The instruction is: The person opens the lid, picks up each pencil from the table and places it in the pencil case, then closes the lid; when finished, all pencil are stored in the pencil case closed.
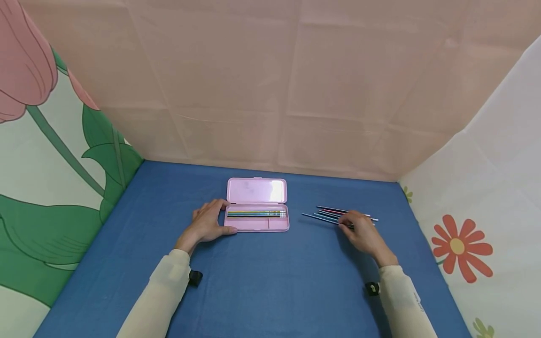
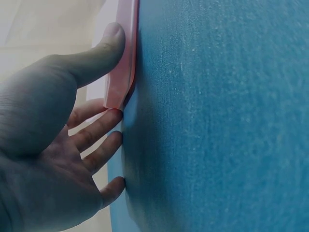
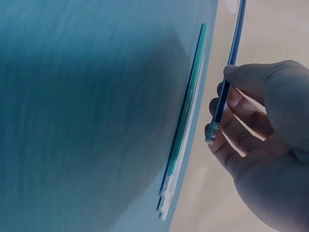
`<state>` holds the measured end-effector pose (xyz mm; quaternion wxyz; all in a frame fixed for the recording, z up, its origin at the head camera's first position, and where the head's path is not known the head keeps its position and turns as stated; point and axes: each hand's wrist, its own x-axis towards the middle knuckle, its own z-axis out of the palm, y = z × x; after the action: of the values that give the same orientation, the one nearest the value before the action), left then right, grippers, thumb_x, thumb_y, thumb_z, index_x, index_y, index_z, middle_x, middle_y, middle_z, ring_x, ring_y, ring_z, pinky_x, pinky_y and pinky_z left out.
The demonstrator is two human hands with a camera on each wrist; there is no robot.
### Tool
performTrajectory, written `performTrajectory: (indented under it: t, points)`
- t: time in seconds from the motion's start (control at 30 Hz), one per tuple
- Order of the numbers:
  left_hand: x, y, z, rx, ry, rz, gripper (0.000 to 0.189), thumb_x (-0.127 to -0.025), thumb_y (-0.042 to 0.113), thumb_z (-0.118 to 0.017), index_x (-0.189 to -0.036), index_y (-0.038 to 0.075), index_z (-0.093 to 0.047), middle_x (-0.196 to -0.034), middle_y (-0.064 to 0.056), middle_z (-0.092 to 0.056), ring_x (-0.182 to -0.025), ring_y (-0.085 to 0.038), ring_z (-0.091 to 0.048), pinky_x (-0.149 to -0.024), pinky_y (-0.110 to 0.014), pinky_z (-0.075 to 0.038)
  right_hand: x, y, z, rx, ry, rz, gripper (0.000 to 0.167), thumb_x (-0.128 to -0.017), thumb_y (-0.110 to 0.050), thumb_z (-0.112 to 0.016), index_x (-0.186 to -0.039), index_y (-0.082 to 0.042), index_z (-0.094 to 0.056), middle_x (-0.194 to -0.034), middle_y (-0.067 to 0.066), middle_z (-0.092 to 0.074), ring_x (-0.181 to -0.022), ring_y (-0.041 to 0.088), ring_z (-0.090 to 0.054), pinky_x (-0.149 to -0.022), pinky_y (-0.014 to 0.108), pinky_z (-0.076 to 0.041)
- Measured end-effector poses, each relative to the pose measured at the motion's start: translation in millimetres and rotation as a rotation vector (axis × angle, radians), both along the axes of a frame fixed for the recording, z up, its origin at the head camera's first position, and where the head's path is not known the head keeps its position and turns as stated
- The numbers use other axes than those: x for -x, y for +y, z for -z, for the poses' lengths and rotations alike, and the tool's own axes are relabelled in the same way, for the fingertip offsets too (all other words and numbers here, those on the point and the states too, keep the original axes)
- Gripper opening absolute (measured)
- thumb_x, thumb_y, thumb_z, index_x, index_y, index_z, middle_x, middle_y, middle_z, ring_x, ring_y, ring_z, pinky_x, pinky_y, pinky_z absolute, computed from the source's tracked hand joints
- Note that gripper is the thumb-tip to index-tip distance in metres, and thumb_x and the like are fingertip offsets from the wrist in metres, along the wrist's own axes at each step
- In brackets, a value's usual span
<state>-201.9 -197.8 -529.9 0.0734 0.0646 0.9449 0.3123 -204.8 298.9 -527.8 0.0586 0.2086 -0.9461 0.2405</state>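
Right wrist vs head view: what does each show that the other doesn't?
Only right wrist: the palm side of the right hand.
Only head: the left hand, the pencils inside the pink case, the red flower print.
Both: the right hand pinching a dark pencil, loose pencils, the blue tabletop.

I see a blue-covered worktop (image 1: 270,286), a creased tan backdrop (image 1: 274,94) behind, a tulip-printed panel (image 1: 57,141) left, a white flower-printed panel (image 1: 498,155) right.

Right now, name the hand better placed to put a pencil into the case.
Probably the right hand: it pinches a dark blue pencil, while the left hand holds the pink pencil case.
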Motion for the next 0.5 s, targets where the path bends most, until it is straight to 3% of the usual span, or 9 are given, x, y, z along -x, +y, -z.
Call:
performTrajectory:
  t: [0.2, 0.5]
  points:
    - [-1.0, 0.3, -1.4, -0.006, 0.001, 0.000, 0.078, -0.091, 0.039, -0.097, -0.152, 0.009, -0.058, -0.159, -0.021, -0.061, -0.153, -0.049, -0.047, -0.122, -0.075, -0.028, 5.6, -19.3, 3.0, 0.022, 0.004, -0.024, 0.010, -0.104, -0.002, -0.078, -0.110, -0.007, -0.083, -0.108, 0.008, -0.080, -0.098, 0.023, -0.073, -0.089, 0.051, -0.060]
    - [-0.6, -0.1, -1.2, -0.007, 0.000, 0.001, 0.078, -0.091, 0.039, -0.097, -0.152, 0.009, -0.058, -0.157, -0.021, -0.062, -0.150, -0.049, -0.049, -0.120, -0.075, -0.028, 16.5, -61.2, 5.9, 0.065, 0.069, -0.130, 0.007, -0.100, 0.000, -0.081, -0.107, -0.003, -0.083, -0.101, 0.008, -0.078, -0.092, 0.022, -0.072, -0.083, 0.046, -0.061]
